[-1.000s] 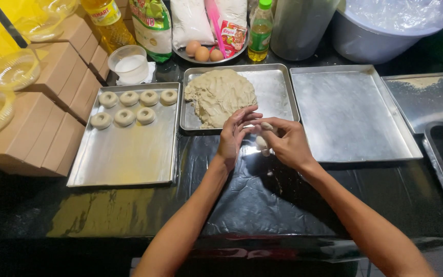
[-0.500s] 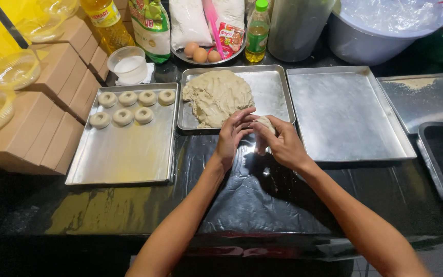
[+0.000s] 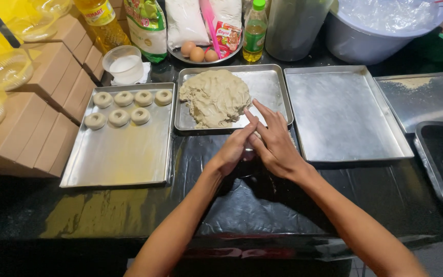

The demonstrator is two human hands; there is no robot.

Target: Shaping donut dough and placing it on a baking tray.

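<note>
**Palms pressed together at the dough tray's near edge**

I see my left hand (image 3: pixel 234 149) and right hand (image 3: pixel 274 143) pressed palm to palm, fingers straight, over the black plastic-covered table (image 3: pixel 262 205). Whether anything sits between the palms I cannot tell; nothing shows. At 12 o'clock from the hands, just beyond the fingertips, lies the beige lump of dough (image 3: pixel 215 97) in the shallow rectangular metal tray (image 3: pixel 270 84). At 10 o'clock, the long metal baking tray (image 3: pixel 121 154) carries seven ring-shaped dough pieces (image 3: pixel 124 106) at its far end. At 2 o'clock, the bare square metal tray (image 3: pixel 344 115). At 11 o'clock, farther off, the clear plastic cup of white powder (image 3: pixel 124 64).
</note>
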